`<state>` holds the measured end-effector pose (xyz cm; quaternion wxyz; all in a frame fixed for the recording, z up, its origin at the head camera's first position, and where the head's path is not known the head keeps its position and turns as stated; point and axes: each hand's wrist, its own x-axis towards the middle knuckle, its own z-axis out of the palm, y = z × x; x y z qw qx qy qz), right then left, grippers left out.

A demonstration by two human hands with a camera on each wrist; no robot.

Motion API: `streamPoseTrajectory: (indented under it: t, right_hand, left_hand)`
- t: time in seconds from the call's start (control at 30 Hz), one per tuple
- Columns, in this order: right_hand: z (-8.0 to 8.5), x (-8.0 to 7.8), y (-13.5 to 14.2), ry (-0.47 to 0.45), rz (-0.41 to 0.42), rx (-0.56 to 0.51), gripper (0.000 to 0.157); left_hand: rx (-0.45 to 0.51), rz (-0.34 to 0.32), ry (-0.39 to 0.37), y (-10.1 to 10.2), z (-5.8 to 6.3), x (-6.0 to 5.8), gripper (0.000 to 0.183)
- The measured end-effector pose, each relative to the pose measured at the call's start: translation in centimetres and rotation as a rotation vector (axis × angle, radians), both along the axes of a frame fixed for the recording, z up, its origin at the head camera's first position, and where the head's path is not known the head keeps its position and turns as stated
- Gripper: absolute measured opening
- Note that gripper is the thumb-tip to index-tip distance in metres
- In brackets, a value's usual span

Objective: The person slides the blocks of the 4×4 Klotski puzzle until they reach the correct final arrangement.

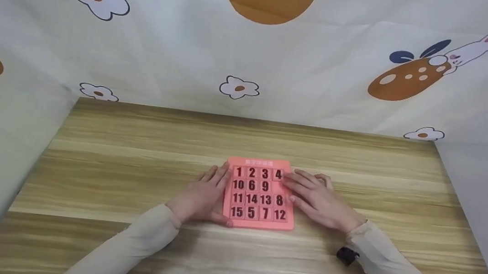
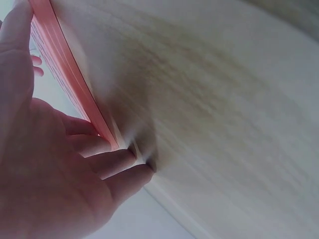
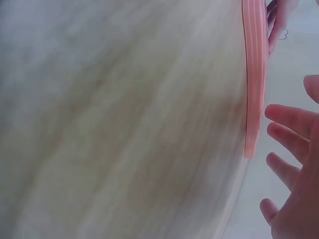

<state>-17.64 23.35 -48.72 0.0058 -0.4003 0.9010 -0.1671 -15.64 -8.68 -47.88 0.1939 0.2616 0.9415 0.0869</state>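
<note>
Touches the left edge of the pink number puzzle point(image 1: 259, 193), flat on the counter point(image 1: 140, 162), with the left hand's point(image 1: 201, 197) loosely spread fingers. Holds the right hand point(image 1: 322, 205), with fingers apart, at the right edge, beside tile 4 point(image 1: 278, 174).

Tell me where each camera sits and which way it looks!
Head: worn on the head, facing forward and down at the number puzzle on the table; left hand, right hand and sleeves show.
Left wrist: worn there, facing the puzzle's side and the table; the left hand shows close up.
Right wrist: worn there, facing the table and the puzzle's side; the right hand shows, plus a bit of the left.
Both wrist views share the puzzle's pink side.
</note>
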Motion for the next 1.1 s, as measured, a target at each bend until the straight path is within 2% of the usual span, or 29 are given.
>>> streamPoseTrajectory:
  t: [0.23, 0.4, 0.67, 0.9, 1.1]
  right_hand:
    - [0.1, 0.3, -0.1, -0.024, 0.009, 0.014, 0.042]
    - [0.2, 0.7, -0.1, -0.047, 0.051, 0.021, 0.042]
    - [0.0, 1.6, 0.1, 0.002, 0.168, -0.008, 0.042]
    - [-0.2, 2.0, 0.0, 0.002, 0.187, -0.009, 0.044]
    - [-0.2, 2.4, -1.7, 0.059, 0.234, 0.016, 0.044]
  left_hand:
    - [0.006, 0.005, -0.004, 0.0, 0.0, 0.0, 0.127]
    - [0.017, 0.015, -0.005, 0.0, -0.1, 0.0, 0.127]
    - [0.007, 0.028, -0.006, 0.0, -0.1, -0.1, 0.128]
    - [0.014, 0.025, -0.004, 0.0, -0.1, -0.1, 0.127]
    - [0.002, 0.019, -0.004, -0.1, -0.3, 0.0, 0.128]
